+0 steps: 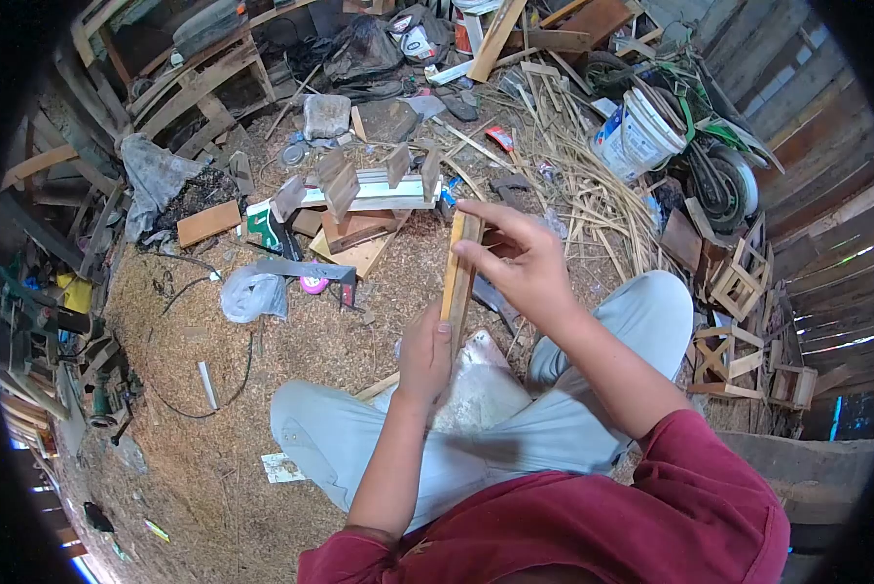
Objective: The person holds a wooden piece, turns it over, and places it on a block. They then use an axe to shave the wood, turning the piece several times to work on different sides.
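Observation:
In the middle of the head view I hold a short strip of wood (461, 277) upright and slightly tilted, above my crossed legs. My left hand (425, 355) is wrapped round its lower part. At the upper end, the thumb and fingers of my right hand (520, 258) close on the wood. Just beyond it lies a pale metal bar (383, 192) with several small wooden pieces (339, 185) standing along it. A saw (306, 271) rests on the sawdust to the left, touching a clear plastic bag (254, 292).
A pink tape measure (313, 284) lies beside the saw. At the right stand a white bucket (639, 134), a small motorbike (724, 185) and slatted wooden frames (729, 360). Thin wood strips (593, 200) are heaped near the bucket. A brown block (208, 224) lies at the left.

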{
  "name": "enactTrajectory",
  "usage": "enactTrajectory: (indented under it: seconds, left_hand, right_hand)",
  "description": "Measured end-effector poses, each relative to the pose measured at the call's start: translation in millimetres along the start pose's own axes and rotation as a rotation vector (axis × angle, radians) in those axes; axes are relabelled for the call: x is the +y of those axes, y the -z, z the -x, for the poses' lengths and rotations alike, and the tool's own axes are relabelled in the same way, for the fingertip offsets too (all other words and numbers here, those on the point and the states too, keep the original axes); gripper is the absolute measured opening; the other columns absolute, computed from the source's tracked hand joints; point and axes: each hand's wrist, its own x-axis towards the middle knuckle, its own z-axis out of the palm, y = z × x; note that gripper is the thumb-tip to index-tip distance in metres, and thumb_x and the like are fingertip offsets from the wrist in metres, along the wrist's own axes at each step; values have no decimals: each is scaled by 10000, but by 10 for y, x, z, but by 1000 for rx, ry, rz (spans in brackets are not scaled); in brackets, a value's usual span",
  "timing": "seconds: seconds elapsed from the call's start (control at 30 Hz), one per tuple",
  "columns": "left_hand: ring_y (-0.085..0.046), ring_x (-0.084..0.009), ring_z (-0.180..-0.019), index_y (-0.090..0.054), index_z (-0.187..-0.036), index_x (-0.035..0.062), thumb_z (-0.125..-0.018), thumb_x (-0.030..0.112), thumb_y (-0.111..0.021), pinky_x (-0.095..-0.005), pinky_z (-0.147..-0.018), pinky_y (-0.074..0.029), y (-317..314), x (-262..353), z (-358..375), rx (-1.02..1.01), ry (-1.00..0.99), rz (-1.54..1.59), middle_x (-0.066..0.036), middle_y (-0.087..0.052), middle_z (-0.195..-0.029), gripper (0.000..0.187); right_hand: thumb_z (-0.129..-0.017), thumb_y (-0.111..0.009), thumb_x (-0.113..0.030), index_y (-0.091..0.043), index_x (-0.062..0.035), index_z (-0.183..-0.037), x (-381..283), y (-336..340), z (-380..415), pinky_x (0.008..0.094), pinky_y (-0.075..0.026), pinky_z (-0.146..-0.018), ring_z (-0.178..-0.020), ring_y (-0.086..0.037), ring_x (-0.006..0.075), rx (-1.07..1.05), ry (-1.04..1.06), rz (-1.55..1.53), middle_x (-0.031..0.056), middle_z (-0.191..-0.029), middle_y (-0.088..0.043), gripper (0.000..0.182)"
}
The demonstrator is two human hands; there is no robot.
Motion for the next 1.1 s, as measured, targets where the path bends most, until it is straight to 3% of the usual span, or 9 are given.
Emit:
enactTrajectory:
  seconds: [0.27, 0.37, 0.47, 0.63, 0.67, 0.77, 0.8, 0.9, 1.1]
  left_hand:
    - [-673, -439, -853, -591, -1298, 18, -1092, 417, -356, -493, -753, -505, 10, 111, -15, -98, 142, 72, -253, -677, -939, 507]
    - [-685, -411, -848, -583, -1314, 16, -1099, 433, -343, -467, -744, -512, -34, -8, 0, -66, 70, 32, -250, -680, -957, 528]
    - [-694, -356, -843, -589, -1300, 11, -1107, 443, -332, -452, -764, -522, -12, -71, 31, -127, 154, 47, -226, -689, -972, 539]
    - [-681, -241, -904, -578, -1355, 7, -1124, 449, -307, -390, -834, -543, 20, 81, 12, -236, 443, 350, -145, -709, -1038, 568]
    - [-678, -220, -923, -573, -1374, 6, -1127, 444, -307, -377, -850, -548, 40, 74, -3, -268, 512, 421, -132, -712, -1064, 569]
    - [-671, -172, -989, -545, -1437, -3, -1135, 396, -315, -335, -885, -554, 53, -201, -26, -217, 386, 593, -121, -701, -1163, 550]
    - [-669, -161, -1036, -523, -1456, -34, -1132, 355, -351, -316, -914, -555, 153, 9, -53, -224, 549, 794, -133, -687, -1229, 535]
    - [-670, -156, -1046, -522, -1447, -56, -1126, 343, -382, -289, -906, -556, 272, -168, -62, -302, 485, 919, -133, -689, -1228, 531]
    - [-720, -248, -930, -551, -1392, -92, -1085, 263, -450, -348, -846, -600, 363, -247, -10, -289, 507, 1101, -191, -706, -1111, 480]
  right_hand:
    - [-883, -816, -131, -691, -62, -1301, 110, -91, 54, 283, -589, -734, -859, -702, 125, 116, -103, -36, 107, -1046, -748, 442]
    - [-884, -813, -130, -690, -54, -1290, 109, -97, 63, 282, -586, -734, -855, -708, 139, 119, -142, -48, 116, -1056, -748, 430]
    - [-864, -832, -187, -716, -46, -1231, 223, -87, 47, 306, -580, -742, -851, -713, 150, 144, -123, 23, 111, -1009, -753, 409]
    - [-836, -842, -212, -751, -63, -1171, 418, 13, -50, 294, -555, -729, -803, -682, 104, 142, -262, 9, 60, -847, -726, 378]
    - [-848, -832, -188, -750, -53, -1170, 556, 37, -82, 274, -539, -677, -766, -663, 82, 156, -219, 24, 40, -830, -708, 359]
    - [-861, -825, -164, -739, -21, -1174, 597, 148, -165, 261, -537, -629, -732, -666, 89, 185, -319, -172, 42, -825, -704, 354]
    - [-861, -825, -133, -728, 7, -1180, 602, 191, -188, 254, -550, -592, -710, -675, 106, 208, -349, -213, 54, -847, -703, 362]
    - [-852, -832, -121, -725, 15, -1177, 603, 288, -231, 266, -575, -590, -731, -689, 125, 281, -418, -304, 66, -884, -705, 368]
    - [-848, -849, -155, -711, -5, -1150, 892, 356, -263, 243, -559, -543, -685, -667, 117, 364, -608, -323, 66, -908, -709, 365]
